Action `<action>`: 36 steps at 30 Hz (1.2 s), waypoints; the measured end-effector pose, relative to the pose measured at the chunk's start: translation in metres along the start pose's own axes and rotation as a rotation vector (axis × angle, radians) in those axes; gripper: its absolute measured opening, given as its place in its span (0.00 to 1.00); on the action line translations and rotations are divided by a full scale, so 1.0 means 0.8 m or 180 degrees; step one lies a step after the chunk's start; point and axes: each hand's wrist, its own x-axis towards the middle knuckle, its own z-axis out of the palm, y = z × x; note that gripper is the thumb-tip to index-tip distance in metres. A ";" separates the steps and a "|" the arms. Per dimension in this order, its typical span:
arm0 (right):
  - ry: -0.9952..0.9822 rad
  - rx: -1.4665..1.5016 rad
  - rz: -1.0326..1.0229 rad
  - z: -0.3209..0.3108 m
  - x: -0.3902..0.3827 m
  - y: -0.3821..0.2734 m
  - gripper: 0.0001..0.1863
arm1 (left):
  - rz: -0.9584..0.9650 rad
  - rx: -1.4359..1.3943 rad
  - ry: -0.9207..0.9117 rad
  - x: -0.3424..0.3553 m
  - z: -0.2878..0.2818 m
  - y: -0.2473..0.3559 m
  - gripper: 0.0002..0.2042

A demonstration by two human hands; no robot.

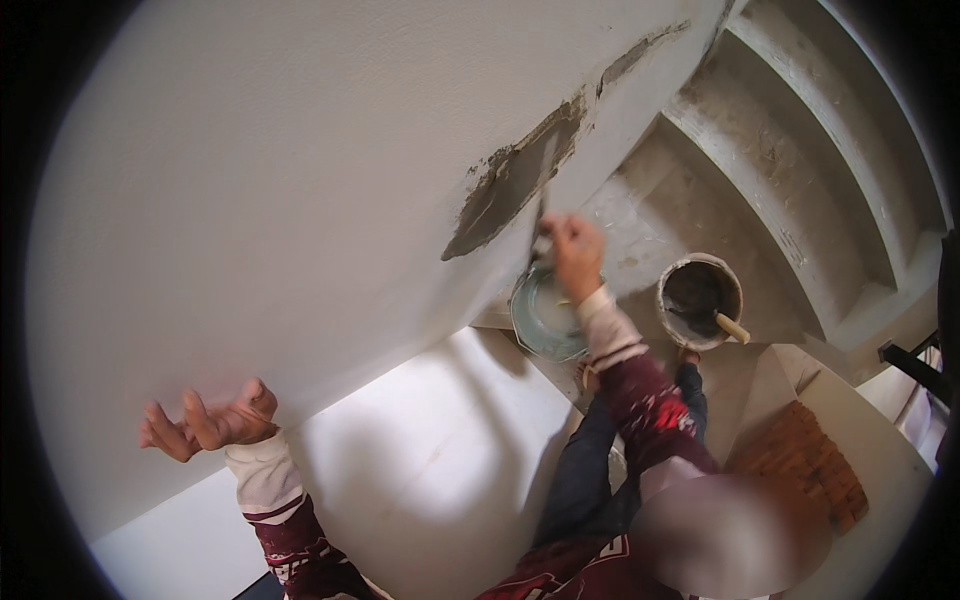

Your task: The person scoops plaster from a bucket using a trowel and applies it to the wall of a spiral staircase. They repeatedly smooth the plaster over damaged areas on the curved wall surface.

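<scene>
Right hand (577, 258) grips blurred tool (541, 218) by lower-right edge of grey patch (508, 192); left hand (222, 420) open, ample bare wall (330, 270) between.

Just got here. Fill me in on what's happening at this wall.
A person's right hand, blurred, grips a thin tool that reaches up toward a rough dark grey patch on the pale wall. The left hand is open, fingers bent, by the wall; whether it touches is unclear. Below the right hand is a pale green bucket; beside it, near the steps, a second bucket holds dark grey material and a pale-handled tool.
</scene>
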 end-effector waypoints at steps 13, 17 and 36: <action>-0.0389 0.0041 -0.0610 0.002 0.065 -0.034 0.11 | -0.0061 0.0043 -0.0064 0.003 -0.003 0.001 0.26; -0.0446 -0.0222 -0.0750 0.082 -0.046 -0.014 0.13 | 0.0046 -0.0071 -0.0063 -0.005 0.001 0.000 0.26; -0.0203 0.1602 0.0842 -0.056 0.063 -0.068 0.17 | -0.0214 -0.0174 -0.0115 -0.028 0.004 0.006 0.26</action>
